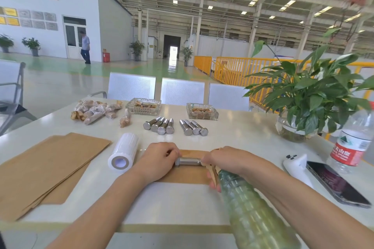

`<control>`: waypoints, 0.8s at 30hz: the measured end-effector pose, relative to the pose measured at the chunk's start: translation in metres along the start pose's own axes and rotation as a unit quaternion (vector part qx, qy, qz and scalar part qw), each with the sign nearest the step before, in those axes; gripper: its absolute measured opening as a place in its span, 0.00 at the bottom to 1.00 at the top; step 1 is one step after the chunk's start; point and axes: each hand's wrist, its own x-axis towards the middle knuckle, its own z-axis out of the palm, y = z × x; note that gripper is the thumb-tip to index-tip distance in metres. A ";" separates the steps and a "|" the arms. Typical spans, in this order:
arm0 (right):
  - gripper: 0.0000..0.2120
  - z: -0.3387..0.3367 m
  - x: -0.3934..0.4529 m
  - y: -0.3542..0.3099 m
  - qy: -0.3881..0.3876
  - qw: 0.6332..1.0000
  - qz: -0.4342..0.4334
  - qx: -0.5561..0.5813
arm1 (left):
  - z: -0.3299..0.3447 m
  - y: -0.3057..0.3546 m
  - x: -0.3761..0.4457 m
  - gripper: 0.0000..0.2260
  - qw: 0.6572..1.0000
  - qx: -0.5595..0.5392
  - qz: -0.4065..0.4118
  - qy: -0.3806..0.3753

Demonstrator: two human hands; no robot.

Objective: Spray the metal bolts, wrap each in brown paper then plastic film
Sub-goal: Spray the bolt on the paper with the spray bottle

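— Where's the bolt [187, 161]?
— Lying on a sheet of brown paper [186, 176] at the table's [232, 139] near edge. The left hand [159, 159] pinches its head with curled fingers.
— And the right hand [224, 160]?
— Wrapped round a green spray bottle [249, 212], nozzle at the bolt's threaded end.
— The others?
— Seven bare bolts [175, 126] lie farther back.

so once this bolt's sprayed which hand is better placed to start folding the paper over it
Left. The left hand already pinches the head of the bolt lying on the brown paper sheet, so it sits right at the paper. The right hand grips the spray bottle and must put it down first.
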 end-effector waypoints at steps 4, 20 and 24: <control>0.14 0.002 -0.002 0.000 0.005 1.000 0.003 0.005 | 0.001 -0.001 0.001 0.12 1.000 0.005 -0.008 -0.002; 0.15 0.001 0.006 -0.001 0.013 1.000 0.006 0.003 | 0.001 -0.003 0.002 0.12 1.000 0.008 -0.003 0.005; 0.18 -0.003 0.005 0.013 0.039 0.999 0.001 0.001 | 0.001 -0.003 0.001 0.12 1.000 0.010 -0.006 0.001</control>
